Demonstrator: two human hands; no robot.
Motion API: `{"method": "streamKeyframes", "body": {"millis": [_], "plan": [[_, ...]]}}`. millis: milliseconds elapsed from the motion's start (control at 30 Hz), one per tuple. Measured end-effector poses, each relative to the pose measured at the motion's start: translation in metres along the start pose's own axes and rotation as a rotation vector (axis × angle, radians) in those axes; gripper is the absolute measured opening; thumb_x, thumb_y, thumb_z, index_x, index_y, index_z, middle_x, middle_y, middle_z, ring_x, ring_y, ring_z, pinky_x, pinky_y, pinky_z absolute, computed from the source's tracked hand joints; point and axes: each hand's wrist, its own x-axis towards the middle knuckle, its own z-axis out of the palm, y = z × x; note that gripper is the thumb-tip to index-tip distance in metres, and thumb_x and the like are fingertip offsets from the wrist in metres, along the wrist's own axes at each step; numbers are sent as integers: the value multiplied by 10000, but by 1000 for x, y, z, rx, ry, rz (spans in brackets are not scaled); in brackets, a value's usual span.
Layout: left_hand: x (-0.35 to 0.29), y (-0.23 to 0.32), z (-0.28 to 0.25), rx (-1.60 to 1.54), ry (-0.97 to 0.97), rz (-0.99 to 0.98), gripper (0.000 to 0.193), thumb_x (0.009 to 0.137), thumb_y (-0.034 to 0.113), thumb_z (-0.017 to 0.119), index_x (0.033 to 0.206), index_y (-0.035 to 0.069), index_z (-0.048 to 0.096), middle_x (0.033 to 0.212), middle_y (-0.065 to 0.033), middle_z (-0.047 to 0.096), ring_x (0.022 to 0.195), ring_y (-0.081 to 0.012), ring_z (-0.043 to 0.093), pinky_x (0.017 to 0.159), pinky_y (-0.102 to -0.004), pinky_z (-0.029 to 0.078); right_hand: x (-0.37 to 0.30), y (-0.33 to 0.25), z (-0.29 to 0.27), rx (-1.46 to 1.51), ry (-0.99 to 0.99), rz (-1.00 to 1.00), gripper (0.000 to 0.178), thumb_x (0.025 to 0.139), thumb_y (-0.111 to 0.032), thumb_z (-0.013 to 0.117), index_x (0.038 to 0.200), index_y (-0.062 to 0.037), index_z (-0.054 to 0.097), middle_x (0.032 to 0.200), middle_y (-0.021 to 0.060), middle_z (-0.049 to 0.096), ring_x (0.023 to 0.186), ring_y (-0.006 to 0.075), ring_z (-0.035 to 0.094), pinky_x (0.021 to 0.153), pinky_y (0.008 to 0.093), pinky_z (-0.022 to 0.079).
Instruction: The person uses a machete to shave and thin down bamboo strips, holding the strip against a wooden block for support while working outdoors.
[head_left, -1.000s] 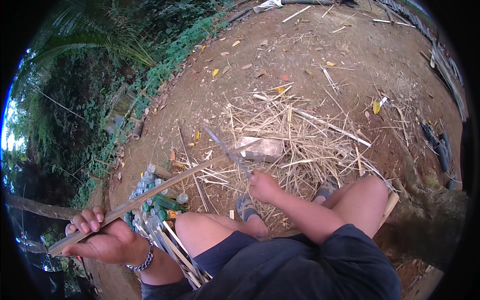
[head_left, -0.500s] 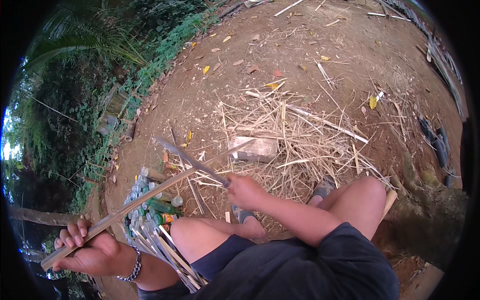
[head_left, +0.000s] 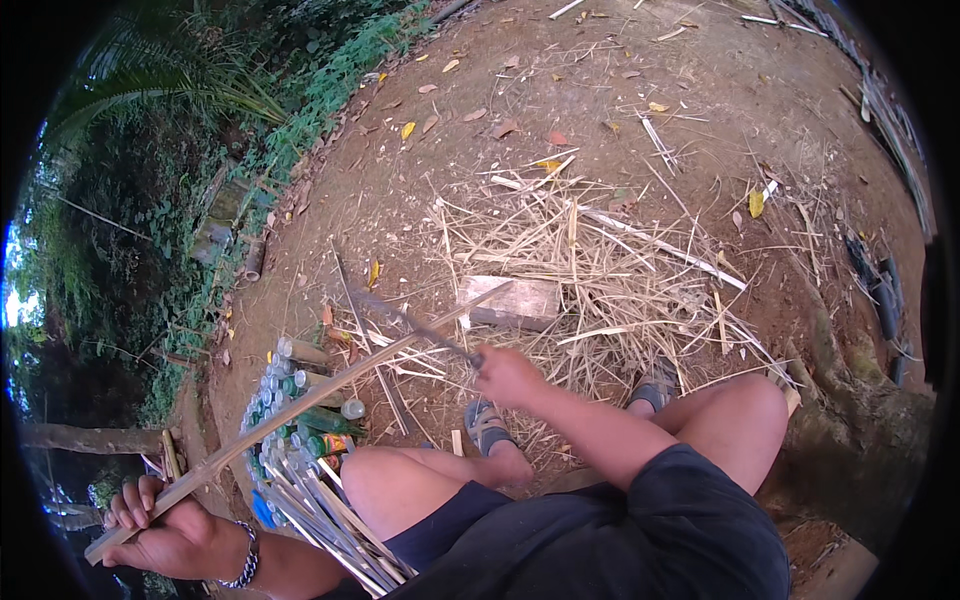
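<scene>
Above the dirt [head_left: 800, 100], stick [head_left: 290, 411]: is slanting from the left hand [head_left: 165, 530] toward a block [head_left: 530, 298]; probably handling light, stiff, splintery; near end offering safest hold.
Left hand: is curling around that end.
Right hand [head_left: 510, 376]: is gripping a knife [head_left: 442, 341].
Bottles [head_left: 322, 420]: are showing an orange label [head_left: 335, 443], its writing unreadable.

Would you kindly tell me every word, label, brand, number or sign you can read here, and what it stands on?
No text can be read.
Orange label among the bottles: any print is too small and blurred to read.
Bamboo strip, knife and dark shirt: no lettering visible.
</scene>
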Motion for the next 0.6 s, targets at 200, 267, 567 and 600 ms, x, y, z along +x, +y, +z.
{"method": "streamKeyframes", "body": {"millis": [200,267,567,600], "plan": [[-3,6,-13,-77,-63,-8,518,843,572,545,785,71,426,632,-19,437,558,-111,459,539,-242,388,23,81,-9,-28,161,156,281,823,-117,516,1063,24,554,951,227,634,855,374,632,801,458,506],[1,-1,-12,-59,-14,-11,511,855,568,533,786,73,424,634,-22,438,557,-113,458,542,-250,392,26,46,-2,-145,72,-94,295,803,-101,530,1073,13,554,923,211,642,856,364,636,811,457,505],[7,-19,-21,168,217,38,501,898,545,496,713,83,430,638,-23,429,564,-120,451,578,-266,402,45,78,10,-15,188,10,242,808,-133,545,1022,-22,556,805,226,625,797,377,632,735,466,501],[8,-13,-29,101,162,2,510,903,546,486,701,81,435,629,-22,424,563,-121,449,576,-265,401,37,54,7,9,189,24,244,804,-131,545,1022,-22,555,794,228,621,794,382,629,727,468,500]]}}
